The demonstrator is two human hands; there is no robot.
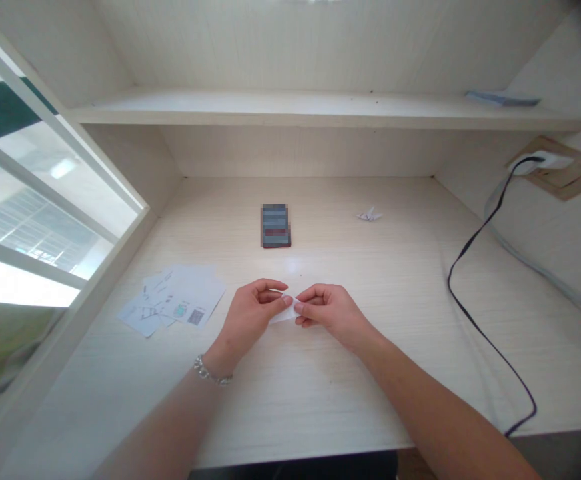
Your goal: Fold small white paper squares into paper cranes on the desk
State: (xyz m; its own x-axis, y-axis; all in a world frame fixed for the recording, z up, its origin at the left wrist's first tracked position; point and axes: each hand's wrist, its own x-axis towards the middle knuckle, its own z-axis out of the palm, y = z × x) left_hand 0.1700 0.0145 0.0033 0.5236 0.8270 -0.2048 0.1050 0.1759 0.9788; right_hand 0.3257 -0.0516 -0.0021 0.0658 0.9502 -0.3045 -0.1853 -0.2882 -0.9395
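Observation:
Between my two hands is a small piece of white folded paper [283, 313], held just above the desk near its middle. My left hand [256, 309], with a silvery bracelet [213, 373] at the wrist, pinches the paper's upper left part between thumb and fingers. From the other side my right hand [329, 311] pinches its right corner, the thumb tip close to the left thumb. Fingers hide much of the paper, so its full shape is unclear. Beyond the hands lies a phone [275, 225] with a blurred screen. A small folded paper figure [369, 215] rests farther back, to the right.
Several loose printed white papers [190, 293] overlap on the desk [320, 407] at left. A black cable [475, 323] runs from a wall socket [565, 170] down the right side. Above the back runs a shelf [280, 110] with a flat bluish item [503, 99]. A window [35, 187] borders the left.

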